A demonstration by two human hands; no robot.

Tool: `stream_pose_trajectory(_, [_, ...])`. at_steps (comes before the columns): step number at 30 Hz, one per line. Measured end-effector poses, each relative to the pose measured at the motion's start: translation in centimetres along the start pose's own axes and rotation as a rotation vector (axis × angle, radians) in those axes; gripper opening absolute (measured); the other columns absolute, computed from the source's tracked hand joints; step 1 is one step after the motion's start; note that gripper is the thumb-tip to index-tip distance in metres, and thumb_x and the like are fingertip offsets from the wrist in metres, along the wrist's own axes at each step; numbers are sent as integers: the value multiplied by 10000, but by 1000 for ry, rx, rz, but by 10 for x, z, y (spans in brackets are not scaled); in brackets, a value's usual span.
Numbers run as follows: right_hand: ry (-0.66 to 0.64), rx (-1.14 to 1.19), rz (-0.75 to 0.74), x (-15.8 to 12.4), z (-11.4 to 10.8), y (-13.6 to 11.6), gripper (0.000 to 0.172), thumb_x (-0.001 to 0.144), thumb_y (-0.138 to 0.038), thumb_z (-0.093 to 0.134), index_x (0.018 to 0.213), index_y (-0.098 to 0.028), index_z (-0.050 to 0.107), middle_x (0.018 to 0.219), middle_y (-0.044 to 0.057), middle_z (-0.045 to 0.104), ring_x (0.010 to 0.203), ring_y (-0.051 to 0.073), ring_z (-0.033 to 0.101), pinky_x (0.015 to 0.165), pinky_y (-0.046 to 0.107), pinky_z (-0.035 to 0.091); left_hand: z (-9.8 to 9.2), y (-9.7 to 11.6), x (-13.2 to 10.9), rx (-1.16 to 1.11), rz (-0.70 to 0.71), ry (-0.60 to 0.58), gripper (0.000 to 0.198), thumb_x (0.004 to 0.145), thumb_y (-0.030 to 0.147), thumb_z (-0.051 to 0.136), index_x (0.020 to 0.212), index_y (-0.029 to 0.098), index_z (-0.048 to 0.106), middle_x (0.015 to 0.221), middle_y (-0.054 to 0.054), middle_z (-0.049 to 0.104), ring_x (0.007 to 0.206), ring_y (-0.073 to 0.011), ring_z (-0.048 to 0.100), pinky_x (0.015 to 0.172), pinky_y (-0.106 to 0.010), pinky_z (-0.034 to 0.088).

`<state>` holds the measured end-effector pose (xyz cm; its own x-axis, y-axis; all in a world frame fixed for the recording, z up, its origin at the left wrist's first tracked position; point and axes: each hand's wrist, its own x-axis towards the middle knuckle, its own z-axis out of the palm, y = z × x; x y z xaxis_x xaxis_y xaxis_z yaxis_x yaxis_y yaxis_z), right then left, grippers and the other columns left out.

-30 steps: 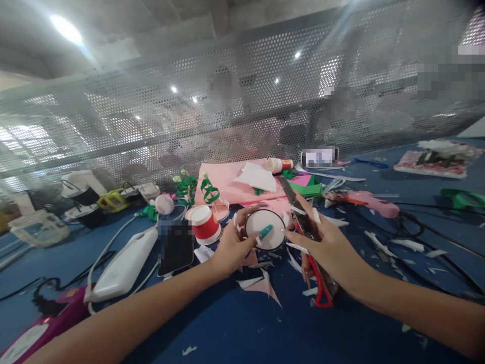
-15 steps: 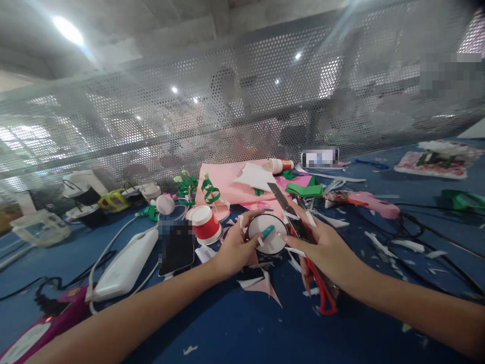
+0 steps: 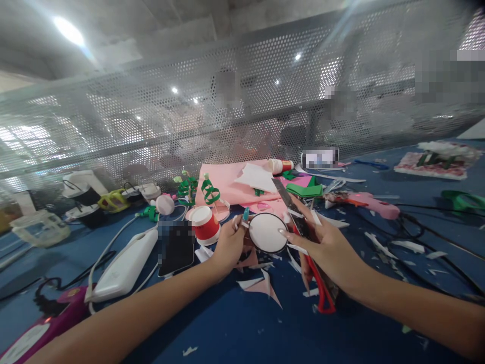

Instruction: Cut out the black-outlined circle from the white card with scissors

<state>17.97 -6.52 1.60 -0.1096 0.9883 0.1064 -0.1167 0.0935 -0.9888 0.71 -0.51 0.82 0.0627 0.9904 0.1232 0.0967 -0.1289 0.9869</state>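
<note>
My left hand (image 3: 228,244) pinches the left edge of a white paper disc with a black rim (image 3: 267,232), held just above the blue table (image 3: 242,328). My right hand (image 3: 326,251) is closed on red-handled scissors (image 3: 307,247), whose blade points up and away past the disc's right edge, and its fingertips touch that edge too. Paper scraps (image 3: 261,285) lie under both hands. A red paper cup (image 3: 204,225) stands upside down just left of my left hand.
A phone (image 3: 175,246) and a white power bank (image 3: 123,265) with cables lie at the left. Pink paper (image 3: 227,184), green curls (image 3: 209,192), a second cup (image 3: 279,165) and a pink glue gun (image 3: 364,201) lie behind. A perforated metal screen (image 3: 242,101) closes the back.
My left thumb slid off the face of the disc to its left edge, so the whole white face shows. The scissors blade shifted slightly beside the disc.
</note>
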Motion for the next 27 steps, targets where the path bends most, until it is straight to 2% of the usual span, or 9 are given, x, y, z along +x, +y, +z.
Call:
stream_pose_trajectory(4, [74,2,-22,1,-1,-3,884,749,-266,591,1454,-269,57,367,-105,468,280,154,505,290,283,495,-4,-6,4,-50,-114,-22,273,793,411,470,899,175,558,560,-6,626,472,-133,608,448,-221,468])
stream_pose_trajectory(7, [132,11,-30,2,0,-7,890,740,-278,608,1449,-290,71,404,-104,486,275,149,506,286,279,488,-6,-6,2,-51,-38,-51,367,783,490,465,937,173,566,614,-24,642,512,-136,618,456,-215,458])
stream_pose_trajectory(11, [143,13,-15,1,1,-10,883,738,-275,614,1448,-281,90,398,-96,497,283,158,516,286,277,481,-6,-3,-3,-86,81,-61,455,763,557,444,892,145,586,693,-63,648,566,-154,613,505,-256,476])
stream_pose_trajectory(15, [140,49,-5,0,0,-9,898,733,-296,629,1448,-278,86,395,-95,502,280,154,504,290,276,476,-5,-2,-2,35,185,-4,276,793,384,465,837,155,613,827,-70,660,740,-170,613,701,-300,483])
stream_pose_trajectory(18, [127,71,10,2,0,-8,901,739,-307,625,1449,-270,71,369,-102,479,274,149,488,286,263,463,-6,-2,0,185,264,17,204,764,270,520,904,178,636,898,-50,661,845,-177,593,787,-297,447])
stream_pose_trajectory(20, [127,73,17,3,-1,-7,876,756,-305,602,1451,-248,72,342,-102,460,271,149,480,280,249,448,-8,-1,0,199,272,37,235,751,247,541,958,185,633,929,-46,659,860,-177,590,776,-285,443])
stream_pose_trajectory(22, [127,87,12,4,-1,-6,845,773,-303,581,1450,-240,79,334,-95,463,267,146,472,278,240,438,-9,-1,1,192,281,59,204,755,245,546,927,181,636,886,-36,660,825,-166,591,743,-267,442])
stream_pose_trajectory(24, [128,117,-3,5,-2,-4,828,784,-303,576,1449,-245,86,339,-89,475,267,141,465,285,239,438,-9,-2,1,153,283,76,145,778,269,526,806,172,629,758,-15,648,729,-145,586,687,-250,441])
stream_pose_trajectory(27, [140,160,-42,5,-3,-3,828,781,-304,589,1447,-246,101,346,-86,485,268,137,455,296,248,448,-8,-2,1,54,241,89,289,805,337,479,582,164,544,537,13,559,492,-101,501,519,-224,402])
